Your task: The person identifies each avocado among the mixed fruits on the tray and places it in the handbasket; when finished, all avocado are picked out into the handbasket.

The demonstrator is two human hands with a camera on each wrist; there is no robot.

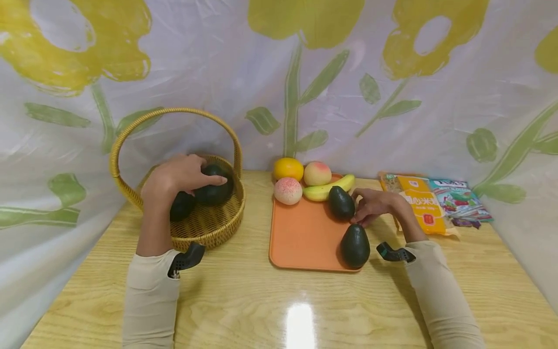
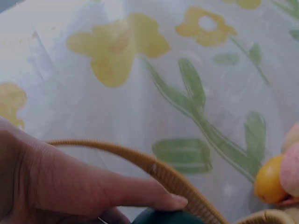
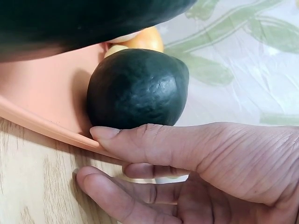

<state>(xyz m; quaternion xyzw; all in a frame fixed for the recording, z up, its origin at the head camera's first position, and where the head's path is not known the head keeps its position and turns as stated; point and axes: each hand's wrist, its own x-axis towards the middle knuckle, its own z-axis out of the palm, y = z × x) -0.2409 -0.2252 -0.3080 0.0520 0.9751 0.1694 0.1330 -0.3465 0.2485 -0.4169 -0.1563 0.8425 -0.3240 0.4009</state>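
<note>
In the head view my left hand (image 1: 178,177) reaches into the wicker basket (image 1: 218,237) on the left. Its thumb and fingers curl round a dark green avocado (image 1: 213,191) there; another avocado (image 1: 180,207) lies beside it, partly under the hand. My right hand (image 1: 375,203) is at the right edge of the orange tray (image 1: 301,242). The right wrist view shows its thumb (image 3: 135,144) over the rim, the other fingers outside and below. Close to that hand, one avocado (image 1: 341,203) lies on the tray, and another (image 1: 355,246) lies at its front right corner.
At the tray's back are an orange (image 1: 288,170), two peaches, the nearer one (image 1: 288,191) speckled pink, and a banana (image 1: 329,189). Snack packets (image 1: 423,206) lie at the right. The basket's tall handle (image 1: 174,111) arches over the left hand. A flowered curtain (image 1: 270,72) hangs behind.
</note>
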